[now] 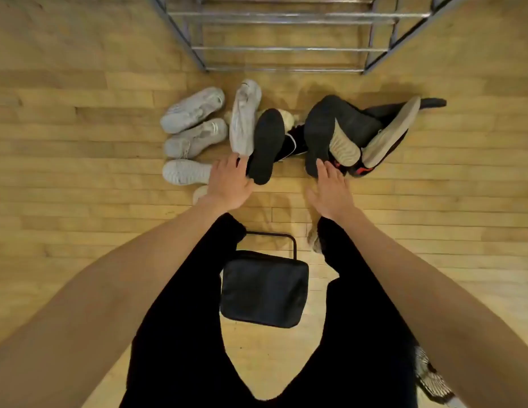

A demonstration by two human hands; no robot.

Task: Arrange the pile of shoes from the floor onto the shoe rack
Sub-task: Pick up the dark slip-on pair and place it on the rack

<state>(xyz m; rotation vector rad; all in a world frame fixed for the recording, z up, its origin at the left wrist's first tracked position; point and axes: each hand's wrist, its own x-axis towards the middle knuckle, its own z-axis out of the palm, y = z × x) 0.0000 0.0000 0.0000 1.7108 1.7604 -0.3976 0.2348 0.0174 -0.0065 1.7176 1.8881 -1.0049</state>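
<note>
starting nearest, a black stool (264, 291) stands on the wooden floor (65, 178) between the person's dark-trousered legs. just beyond it both arms reach forward to the pile. the left hand (229, 184) has its fingers curled round the near end of a black shoe (267, 145) lying sole up, gripping it. the right hand (330, 191) is spread wide and holds nothing, its fingertips (320, 166) at the near edge of a second black shoe (339, 134); whether they touch it cannot be told.

past the hands lies the whole pile: white sneakers (195, 134) on the left, some side by side and one on edge against the gripped shoe, and a tangle of dark shoes and grey soles (389, 134) on the right.

farthest, toward the top edge of the floor, the metal shoe rack (286, 48) shows bare bars with no shoe on any visible tier. by this look the job is only beginning: nothing is racked, and every shoe remains to be lifted and placed.
</note>
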